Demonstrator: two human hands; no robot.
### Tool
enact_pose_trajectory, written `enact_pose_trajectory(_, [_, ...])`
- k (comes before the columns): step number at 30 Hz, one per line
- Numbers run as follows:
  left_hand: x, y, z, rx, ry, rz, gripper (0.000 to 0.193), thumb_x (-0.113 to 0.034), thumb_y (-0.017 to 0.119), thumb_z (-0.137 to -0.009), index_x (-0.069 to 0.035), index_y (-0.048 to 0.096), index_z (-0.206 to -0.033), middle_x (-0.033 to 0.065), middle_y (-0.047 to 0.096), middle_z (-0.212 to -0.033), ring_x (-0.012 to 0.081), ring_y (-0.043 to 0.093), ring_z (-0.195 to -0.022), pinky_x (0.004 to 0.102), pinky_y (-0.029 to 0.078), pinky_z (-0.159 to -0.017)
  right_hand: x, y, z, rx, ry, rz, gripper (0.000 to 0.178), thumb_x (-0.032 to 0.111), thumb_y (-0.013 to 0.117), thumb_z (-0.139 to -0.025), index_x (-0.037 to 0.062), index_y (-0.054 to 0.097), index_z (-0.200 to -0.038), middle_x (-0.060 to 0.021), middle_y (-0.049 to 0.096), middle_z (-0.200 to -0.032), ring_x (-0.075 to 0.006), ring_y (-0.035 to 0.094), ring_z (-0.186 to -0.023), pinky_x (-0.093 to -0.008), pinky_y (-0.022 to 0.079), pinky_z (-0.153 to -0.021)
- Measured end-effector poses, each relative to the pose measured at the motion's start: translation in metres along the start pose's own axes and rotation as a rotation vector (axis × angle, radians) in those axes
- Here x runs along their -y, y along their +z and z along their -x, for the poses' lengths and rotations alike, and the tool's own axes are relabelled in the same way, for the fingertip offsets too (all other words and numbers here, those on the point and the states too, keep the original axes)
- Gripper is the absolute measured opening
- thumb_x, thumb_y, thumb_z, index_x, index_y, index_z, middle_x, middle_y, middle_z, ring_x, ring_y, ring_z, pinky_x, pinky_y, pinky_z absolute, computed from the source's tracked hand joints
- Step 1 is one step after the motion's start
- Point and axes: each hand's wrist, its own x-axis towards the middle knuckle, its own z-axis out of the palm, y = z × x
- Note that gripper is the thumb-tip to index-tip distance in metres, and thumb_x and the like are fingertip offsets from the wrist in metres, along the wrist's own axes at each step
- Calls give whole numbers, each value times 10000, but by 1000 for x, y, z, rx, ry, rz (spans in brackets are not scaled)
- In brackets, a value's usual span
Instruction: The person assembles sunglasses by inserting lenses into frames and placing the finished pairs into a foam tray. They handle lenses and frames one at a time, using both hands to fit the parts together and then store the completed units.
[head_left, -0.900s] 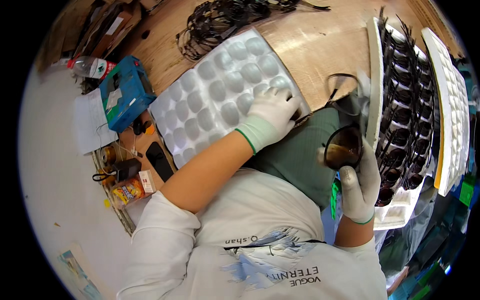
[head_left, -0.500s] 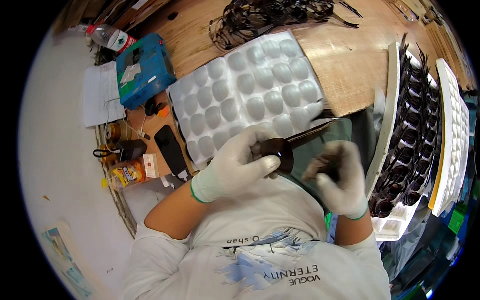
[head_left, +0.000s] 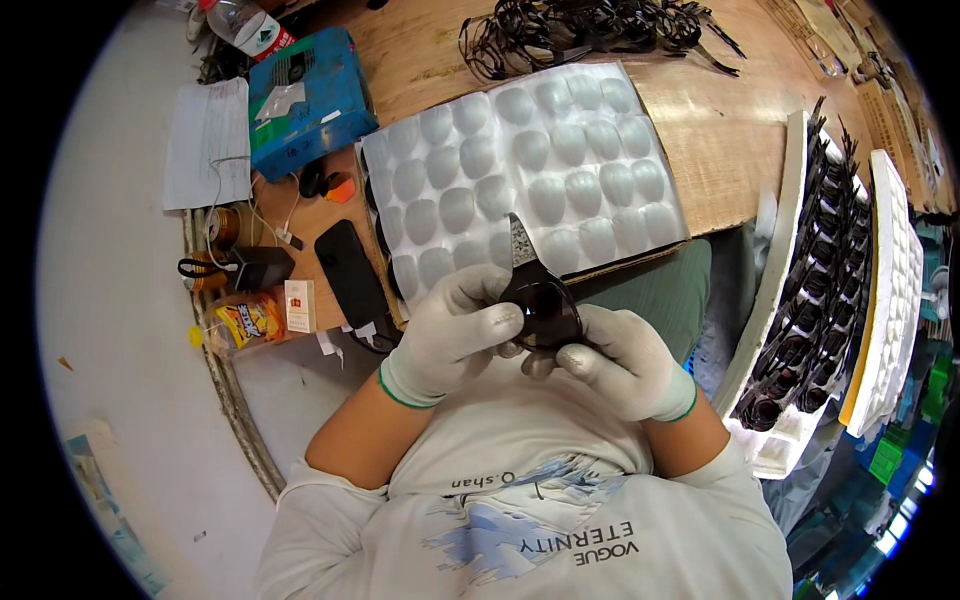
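In front of my chest, both gloved hands hold a pair of dark sunglasses [head_left: 548, 310]. A glossy dark lens faces up, and a wide temple with a speckled grey surface points away from me. My left hand [head_left: 452, 328] pinches the left side, thumb on top. My right hand [head_left: 628, 362] is closed on the lower right edge, its thumb near the lens. Much of the frame is hidden behind the fingers. Just beyond lies a shallow white tray [head_left: 508, 155] with rows of lenses [head_left: 547, 199] that look covered in pale film.
Dark frames [head_left: 815, 285] stand in a white foam tray [head_left: 785, 225] at right, beside another white tray [head_left: 893, 300]. Tangled frames [head_left: 590, 28] lie at the back. Leftward are a blue box [head_left: 310, 105], a phone [head_left: 348, 268], a small white box [head_left: 300, 305] and a snack bag [head_left: 250, 320].
My right hand has moved left and taken hold of the sunglasses' edge. The sunglasses have turned, so the temple points away from me. The view has shifted slightly.
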Motion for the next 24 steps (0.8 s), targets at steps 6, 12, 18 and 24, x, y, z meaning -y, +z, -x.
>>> enact_pose_trajectory(6, [8,-6,7,-18,59,-65,180,-173,740,-938,-45,653,-1030,32,692,-950,74,597,-832,241,482,-738,4,12,6,-50,25,180,168,73,549,-964,-36,645,-1047,-136,682,-816,-307,667,-731,-388,527,-700])
enact_pose_trajectory(12, [7,-18,12,-28,73,-215,162,-168,750,-935,-53,644,-978,1,671,-905,66,573,-803,230,465,-726,10,8,3,23,-138,412,104,99,606,-938,8,655,-951,-168,637,-776,-387,620,-698,-428,498,-649])
enact_pose_trajectory(18, [-1,5,13,-152,126,-356,153,-141,743,-936,-40,629,-945,-20,638,-861,46,547,-779,236,457,-689,4,14,3,-91,-67,380,104,107,657,-919,3,666,-926,-156,630,-731,-353,624,-647,-396,492,-600])
enact_pose_trajectory(24, [-9,14,20,-158,164,-685,169,-132,711,-952,-5,642,-1039,40,687,-920,79,620,-846,267,519,-766,11,0,-2,-83,85,228,120,95,636,-942,-23,661,-944,-101,682,-720,-180,653,-616,-309,508,-602])
